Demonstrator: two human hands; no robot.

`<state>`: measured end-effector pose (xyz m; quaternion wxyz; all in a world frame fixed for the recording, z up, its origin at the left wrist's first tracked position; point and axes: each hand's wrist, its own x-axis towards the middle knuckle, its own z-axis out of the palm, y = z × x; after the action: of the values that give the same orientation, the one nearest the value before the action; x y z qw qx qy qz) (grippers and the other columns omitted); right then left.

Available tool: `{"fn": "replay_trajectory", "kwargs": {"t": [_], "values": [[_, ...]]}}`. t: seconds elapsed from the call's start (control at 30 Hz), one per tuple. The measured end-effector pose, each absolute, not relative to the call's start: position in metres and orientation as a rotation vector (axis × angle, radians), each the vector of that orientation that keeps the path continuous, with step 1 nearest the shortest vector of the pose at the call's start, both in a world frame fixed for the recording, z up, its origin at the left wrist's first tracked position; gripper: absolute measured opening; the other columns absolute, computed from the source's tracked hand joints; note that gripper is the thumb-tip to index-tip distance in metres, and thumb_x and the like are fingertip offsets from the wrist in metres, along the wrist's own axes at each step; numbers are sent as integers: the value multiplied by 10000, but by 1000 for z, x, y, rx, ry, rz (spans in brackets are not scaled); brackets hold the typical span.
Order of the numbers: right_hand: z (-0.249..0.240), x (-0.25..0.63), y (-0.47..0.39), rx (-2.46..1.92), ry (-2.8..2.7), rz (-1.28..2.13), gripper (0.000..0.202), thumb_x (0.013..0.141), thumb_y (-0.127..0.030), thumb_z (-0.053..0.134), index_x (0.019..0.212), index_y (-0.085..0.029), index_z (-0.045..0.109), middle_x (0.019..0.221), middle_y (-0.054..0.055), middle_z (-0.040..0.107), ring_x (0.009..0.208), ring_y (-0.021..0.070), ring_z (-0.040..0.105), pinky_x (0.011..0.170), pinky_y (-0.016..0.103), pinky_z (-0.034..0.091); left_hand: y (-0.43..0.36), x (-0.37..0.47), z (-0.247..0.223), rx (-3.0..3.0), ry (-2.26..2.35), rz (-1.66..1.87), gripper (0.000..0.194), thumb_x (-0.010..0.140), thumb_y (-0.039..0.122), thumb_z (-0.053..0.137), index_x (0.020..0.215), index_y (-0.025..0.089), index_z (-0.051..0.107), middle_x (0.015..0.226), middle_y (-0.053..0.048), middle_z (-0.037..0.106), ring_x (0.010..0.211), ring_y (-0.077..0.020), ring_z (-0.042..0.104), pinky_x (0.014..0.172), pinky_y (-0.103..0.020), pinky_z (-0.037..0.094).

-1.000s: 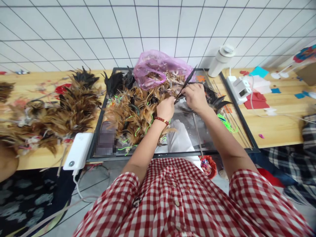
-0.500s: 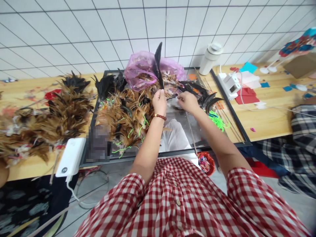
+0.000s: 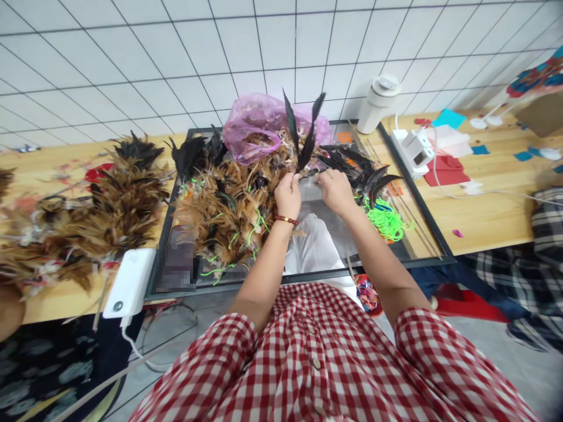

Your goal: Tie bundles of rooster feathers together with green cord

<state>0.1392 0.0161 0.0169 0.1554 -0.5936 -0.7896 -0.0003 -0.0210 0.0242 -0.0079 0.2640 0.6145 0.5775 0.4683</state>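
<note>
My left hand [image 3: 288, 198], with a beaded bracelet at its wrist, pinches the lower ends of long black feathers [image 3: 307, 146], which stand up in a V. Just to the right, my right hand [image 3: 336, 191] has its fingers closed. A small dark strip lies between the two sets of fingertips, too small to name, and what the right fingers hold is hidden. Left of my hands spreads a heap of brown feathers [image 3: 237, 205] with bright green ties. More loose black feathers [image 3: 352, 164] lie beyond my right hand.
A pink plastic bag [image 3: 250, 126] of feathers sits at the back. Green cords [image 3: 389, 221] lie at the right inside the black frame [image 3: 422, 205]. A white bottle [image 3: 378, 102], power strip [image 3: 411, 151], power bank [image 3: 129, 282] and second feather heap [image 3: 118, 205] surround it. People sit on both sides.
The black feathers in my left hand now show as two spread tips instead of one upright blade. Both hands stay close together, and the view has shifted slightly.
</note>
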Motion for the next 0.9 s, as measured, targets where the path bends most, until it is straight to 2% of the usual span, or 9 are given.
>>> {"fn": "replay_trajectory", "kwargs": {"t": [0.13, 0.27, 0.4, 0.47, 0.53, 0.6, 0.63, 0.8, 0.9], "values": [[17, 138, 10, -1520, -2332, -23, 370, 1027, -180, 351, 1144, -193, 702, 1117, 138, 695, 1077, 274, 568, 913, 369, 376, 14, -13, -3, 1922, 1620, 1208, 245, 1015, 210, 442, 956, 184, 678, 1097, -123, 704, 1084, -213, 648, 977, -303, 461], [22, 136, 12, -1459, -2258, -3, 365, 1035, -218, 360, 1115, -195, 715, 1096, 132, 704, 1065, 264, 583, 926, 371, 396, 5, -6, 1, 1925, 1612, 996, 242, 1034, 250, 429, 982, 204, 660, 938, -87, 702, 929, -220, 665, 849, -300, 460], [33, 152, 25, -1383, -2219, 195, 331, 1016, -245, 417, 1094, -186, 734, 1084, 116, 727, 1037, 239, 633, 951, 352, 448, 8, -5, 1, 1684, 1504, 1042, 209, 1016, 267, 503, 840, 215, 605, 789, -30, 644, 784, -178, 616, 754, -270, 437], [37, 166, 34, -1502, -2118, 231, 310, 987, -243, 471, 1107, -169, 747, 1103, 121, 736, 1046, 244, 650, 963, 356, 468, 12, -5, 4, 1349, 1439, 1147, 277, 1039, 300, 472, 785, 211, 540, 672, 16, 540, 629, -128, 524, 648, -235, 400], [37, 179, 39, -1736, -1989, 182, 301, 943, -214, 517, 1105, -154, 763, 1125, 138, 737, 1056, 266, 660, 959, 375, 480, 13, -4, 9, 961, 1323, 1216, 300, 1067, 335, 409, 809, 210, 496, 597, 66, 396, 487, -85, 368, 531, -205, 304], [34, 185, 40, -1908, -1986, 170, 275, 912, -218, 564, 1067, -155, 782, 1116, 143, 739, 1056, 285, 671, 940, 384, 491, 13, -3, 17, 695, 1171, 1223, 276, 1076, 345, 399, 850, 208, 480, 579, 98, 302, 427, -58, 257, 471, -190, 207], [31, 184, 39, -1952, -2031, 184, 259, 905, -250, 598, 1059, -160, 786, 1113, 143, 739, 1055, 292, 677, 928, 384, 497, 12, -3, 21, 629, 1101, 1216, 256, 1073, 333, 418, 859, 205, 478, 577, 104, 299, 416, -47, 251, 460, -183, 186], [20, 173, 28, -2170, -1990, 66, 472, 833, -499, 736, 1149, -147, 748, 1219, 186, 699, 1090, 341, 677, 886, 412, 523, 5, -4, 30, 494, 989, 1237, 245, 1073, 231, 399, 850, 190, 491, 580, 72, 502, 439, -45, 459, 464, -169, 278], [20, 177, 30, -2206, -1999, 184, 266, 852, -398, 706, 963, -168, 781, 1097, 147, 747, 1044, 311, 695, 867, 380, 517, 3, -6, 30, 418, 915, 1191, 254, 1077, 236, 391, 872, 178, 530, 699, 10, 677, 618, -81, 666, 606, -180, 456]]}}
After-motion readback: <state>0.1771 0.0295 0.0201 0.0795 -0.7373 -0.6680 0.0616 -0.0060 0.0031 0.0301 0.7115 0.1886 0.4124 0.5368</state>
